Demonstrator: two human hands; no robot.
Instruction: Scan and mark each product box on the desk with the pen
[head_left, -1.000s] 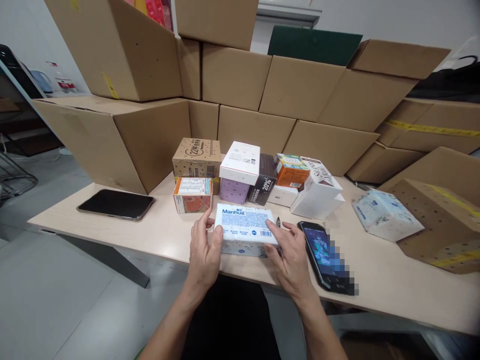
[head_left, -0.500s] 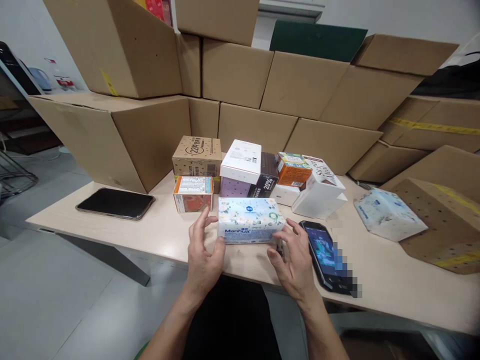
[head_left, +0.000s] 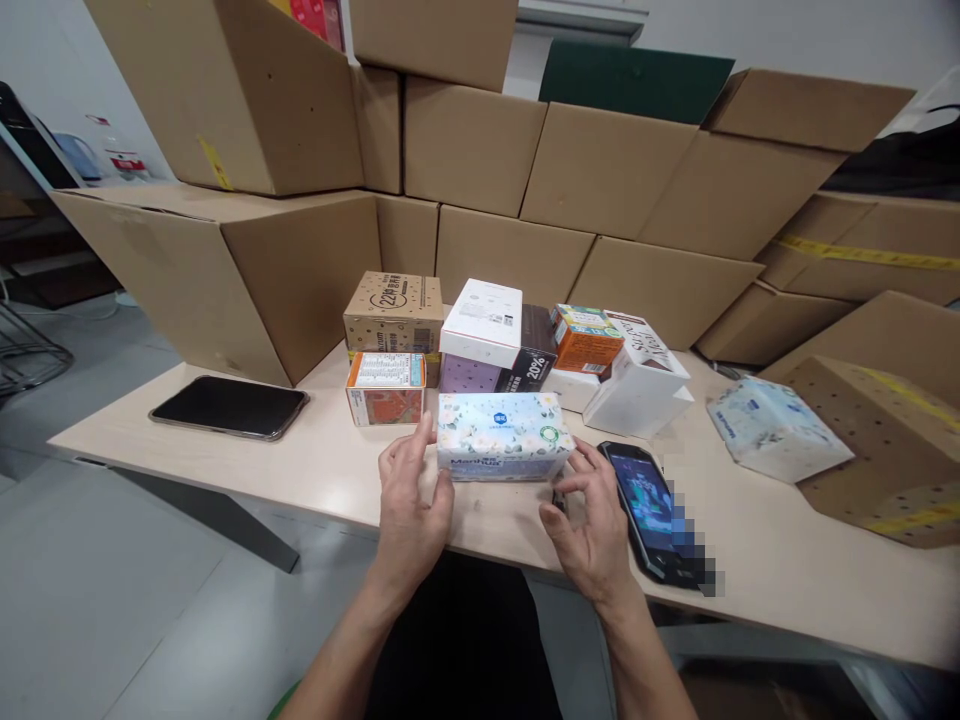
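Observation:
A floral pack of tissues (head_left: 499,425), white and pale blue with "Manhua" on its front, is between my two hands near the table's front edge. My left hand (head_left: 412,490) presses its left end, thumb at the lower front corner and fingers along the side. At the right end, the fingers of my right hand (head_left: 589,510) touch the pack's side, the thumb apart from it. Behind the pack stand a small orange-and-white box (head_left: 386,390), a white box (head_left: 484,320) on top of a purple one, and an orange carton (head_left: 589,340).
A black phone (head_left: 229,405) lies at left; a rugged phone (head_left: 649,510) lies beside my right hand. A tall white box (head_left: 641,385) and a brown printed carton (head_left: 394,310) stand behind. Another tissue pack (head_left: 776,425) is at right. Large cardboard boxes (head_left: 517,240) wall the back.
The tissue pack has tilted, showing more of its top and less of its front. Both hands have shifted slightly with it and stay at its ends.

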